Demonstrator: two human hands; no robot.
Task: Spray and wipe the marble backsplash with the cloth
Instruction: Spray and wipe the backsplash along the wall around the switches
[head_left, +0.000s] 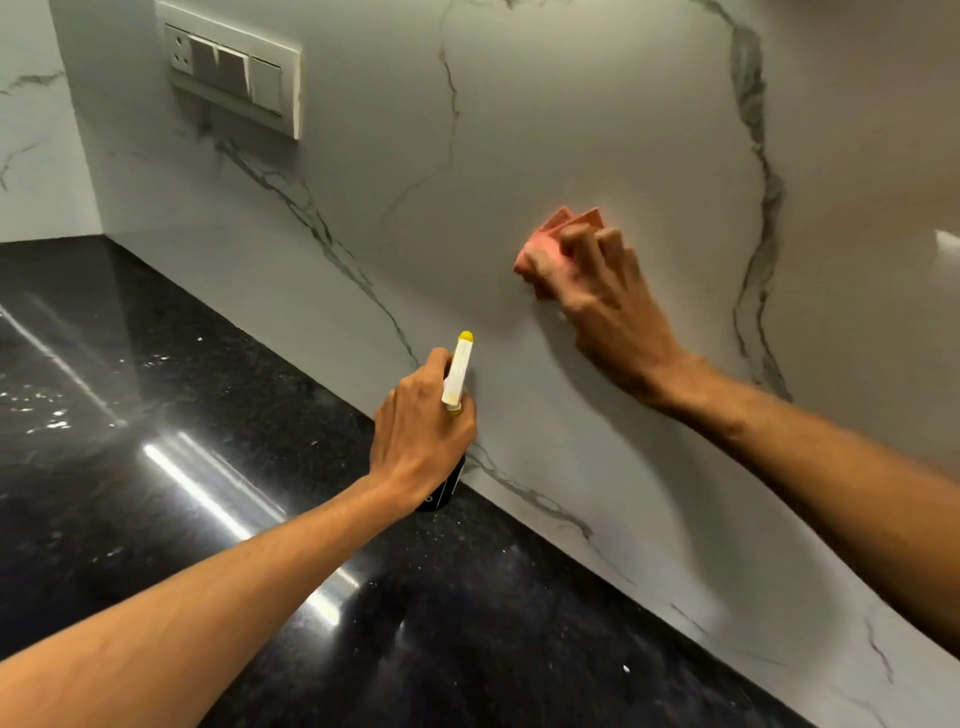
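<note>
Your right hand (605, 312) clutched the cloth (548, 236) against the backsplash (571, 130); your left hand (418, 436) gripped the spray bottle (458, 371) over the counter's (156, 374) back edge.

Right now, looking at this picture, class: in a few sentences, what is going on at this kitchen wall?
A person is cleaning the backsplash. The right hand holds a bunched pink cloth against the marble, well above the counter. The left hand grips a bottle lower down, with its yellow-tipped nozzle pointing up along the wall. A switch plate sits on the wall at the upper left, away from both hands.
</note>
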